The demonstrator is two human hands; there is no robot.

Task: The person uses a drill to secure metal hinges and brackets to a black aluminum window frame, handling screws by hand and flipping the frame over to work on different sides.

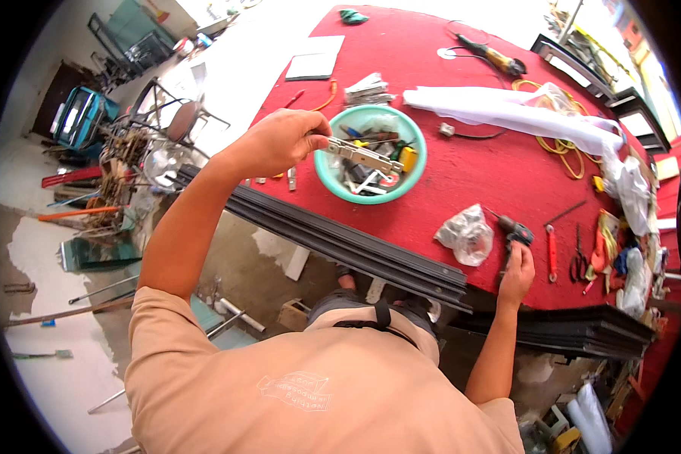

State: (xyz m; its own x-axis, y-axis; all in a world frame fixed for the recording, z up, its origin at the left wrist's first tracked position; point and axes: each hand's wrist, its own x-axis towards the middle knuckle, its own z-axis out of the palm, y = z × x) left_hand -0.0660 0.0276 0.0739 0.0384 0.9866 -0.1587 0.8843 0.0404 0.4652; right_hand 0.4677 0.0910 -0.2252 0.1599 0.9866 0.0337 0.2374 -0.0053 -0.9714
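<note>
Metal part (363, 156): long, pale and flat, held at its left end by the left hand, slanting down to the right above the bowl.
Left hand (280, 140): raised over the desk's near edge, fingers (316, 138) pinched shut on the metal part.
Bowl (418, 155): round, teal, on the red desk, filled with small hardware, among it a yellow piece and dark and silver bits.
Right hand (517, 271): at the desk's near edge, fingers closed round the handle of a drill.
Drill (513, 229): small and dark, lying on the desk, nose pointing away from the person.
Bag (467, 234): clear plastic, crumpled, just left of the drill.
Pliers (579, 261): dark, on the desk right of the drill, beside a red-handled tool (551, 253).
Black rails (340, 242): long profiles lying along the desk's near edge, passing under the left forearm.
Desk (461, 174): covered in red cloth.
White cloth (507, 110): spread beyond the bowl, next to a yellow cable (567, 147).
Grinder (492, 55): at the far side of the desk, with its cord.
</note>
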